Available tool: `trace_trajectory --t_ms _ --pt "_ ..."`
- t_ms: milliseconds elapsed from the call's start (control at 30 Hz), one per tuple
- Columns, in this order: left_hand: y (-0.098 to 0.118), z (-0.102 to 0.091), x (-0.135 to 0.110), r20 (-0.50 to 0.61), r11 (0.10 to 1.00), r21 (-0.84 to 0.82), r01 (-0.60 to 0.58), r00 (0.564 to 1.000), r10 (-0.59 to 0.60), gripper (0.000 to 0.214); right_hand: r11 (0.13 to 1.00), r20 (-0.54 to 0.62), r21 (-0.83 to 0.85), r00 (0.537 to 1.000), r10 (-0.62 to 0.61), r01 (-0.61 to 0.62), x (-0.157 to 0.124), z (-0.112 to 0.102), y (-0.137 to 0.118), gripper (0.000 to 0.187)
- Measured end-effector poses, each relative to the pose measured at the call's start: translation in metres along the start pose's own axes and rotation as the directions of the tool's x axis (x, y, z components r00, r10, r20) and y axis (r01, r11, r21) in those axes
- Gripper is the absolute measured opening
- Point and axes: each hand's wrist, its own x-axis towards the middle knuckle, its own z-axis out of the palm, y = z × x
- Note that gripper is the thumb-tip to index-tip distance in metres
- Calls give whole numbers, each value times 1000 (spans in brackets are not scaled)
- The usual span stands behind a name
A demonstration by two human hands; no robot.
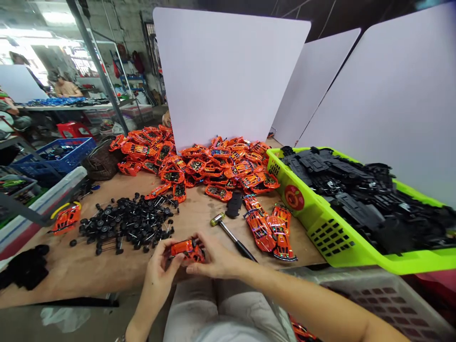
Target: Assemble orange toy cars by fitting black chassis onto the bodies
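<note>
One glossy, curved car shell (184,247)

A toy-making workshop, it appears: car shells (217,164) heap across the far part of a worn surface (199,209), axled wheels (130,223) pile at left, a green bin (363,249) of black parts (356,204) stands right, and a hammer (231,233) lies between. Far left, a person (67,88) is at another parts-strewn bench (46,108).

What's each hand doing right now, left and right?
Left hand: closed, holding the orange toy car at its left end.
Right hand: closed, holding the same car at its right end.
</note>
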Motion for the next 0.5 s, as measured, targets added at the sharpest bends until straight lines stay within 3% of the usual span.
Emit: trace_trajectory --t_ms 67,133,200,267,400,500 --pt "-3 -9 -5 64 1000 -10 -20 998 21 30 1000 -40 13 999 0 1 -8 8 9 41" --pt "-6 -8 -8 163 999 5 -48 986 47 33 992 -91 -127 995 -29 17 -13 11 15 34" --pt "-10 3 -7 218 995 66 -75 974 59 40 951 -108 -310 993 -54 18 -15 11 20 30" --pt "-16 21 -4 205 980 167 -105 976 69 46 903 -90 -430 995 -48 5 -18 9 26 28" --pt "-34 52 2 219 925 323 -202 966 135 36 916 -71 -402 997 -10 -20 -30 -6 37 37" --pt "-44 57 2 235 871 411 -269 954 183 34 930 -173 -354 984 38 -98 -47 -26 42 53"
